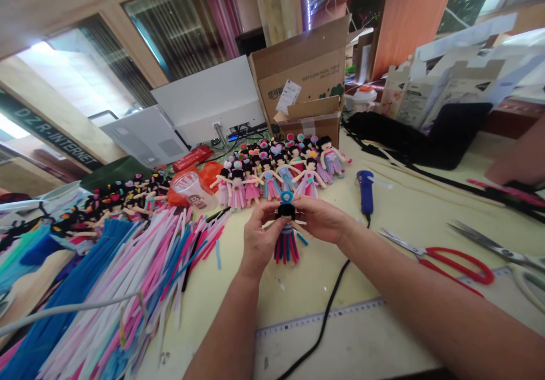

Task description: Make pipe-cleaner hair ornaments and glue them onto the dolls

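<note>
Between my two hands is a small pipe-cleaner doll (286,246) with black hair, a round blue piece on its head and a striped skirt of red, blue and dark strips. My left hand (262,233) pinches it at the head and upper body from the left. From the other side, the fingers of my right hand (320,219) close on its head and arm. The doll is upright, and its face is hidden. A short blue strip (302,239) is just right of the skirt.
Finished dolls (268,178) stand behind my hands, before a cardboard box (302,67). Pipe cleaners (106,289) cover the left side. A blue glue gun (365,192), red-handled scissors (460,261) and larger scissors (489,243) lie right. A black cable (327,309) crosses the ruler (319,316).
</note>
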`<action>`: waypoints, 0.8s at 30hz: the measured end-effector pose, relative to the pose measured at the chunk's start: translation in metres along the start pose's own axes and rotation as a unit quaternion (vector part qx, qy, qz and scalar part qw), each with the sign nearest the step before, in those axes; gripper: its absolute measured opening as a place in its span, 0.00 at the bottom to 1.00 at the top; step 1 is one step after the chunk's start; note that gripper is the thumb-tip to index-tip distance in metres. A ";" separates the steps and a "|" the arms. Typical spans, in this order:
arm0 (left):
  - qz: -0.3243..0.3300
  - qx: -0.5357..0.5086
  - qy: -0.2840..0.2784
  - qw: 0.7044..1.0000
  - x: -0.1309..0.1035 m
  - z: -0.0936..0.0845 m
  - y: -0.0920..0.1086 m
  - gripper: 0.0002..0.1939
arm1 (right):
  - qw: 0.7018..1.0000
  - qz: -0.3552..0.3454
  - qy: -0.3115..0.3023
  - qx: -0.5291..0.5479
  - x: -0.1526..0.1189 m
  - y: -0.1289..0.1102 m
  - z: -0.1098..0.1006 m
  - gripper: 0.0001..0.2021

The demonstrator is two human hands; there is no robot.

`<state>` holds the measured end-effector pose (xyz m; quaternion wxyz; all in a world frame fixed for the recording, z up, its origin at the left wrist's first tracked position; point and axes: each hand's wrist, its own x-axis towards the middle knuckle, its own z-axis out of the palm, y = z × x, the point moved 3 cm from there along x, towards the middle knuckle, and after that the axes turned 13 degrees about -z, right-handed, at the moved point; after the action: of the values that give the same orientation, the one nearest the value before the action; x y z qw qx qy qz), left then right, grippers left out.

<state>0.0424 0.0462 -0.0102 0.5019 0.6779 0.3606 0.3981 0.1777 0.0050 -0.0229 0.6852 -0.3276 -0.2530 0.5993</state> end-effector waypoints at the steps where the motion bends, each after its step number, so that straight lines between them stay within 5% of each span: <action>1: -0.001 -0.001 0.002 1.000 0.000 0.000 0.000 0.13 | 1.000 0.003 -0.001 0.005 0.000 0.001 0.000 0.07; 24: -0.007 -0.038 0.005 0.999 -0.003 -0.001 0.007 0.16 | 0.992 -0.019 -0.117 0.052 0.006 0.002 -0.005 0.07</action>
<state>0.0404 0.0419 -0.0034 0.5281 0.6539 0.3527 0.4113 0.1810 0.0108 -0.0277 0.6784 -0.2140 -0.3061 0.6327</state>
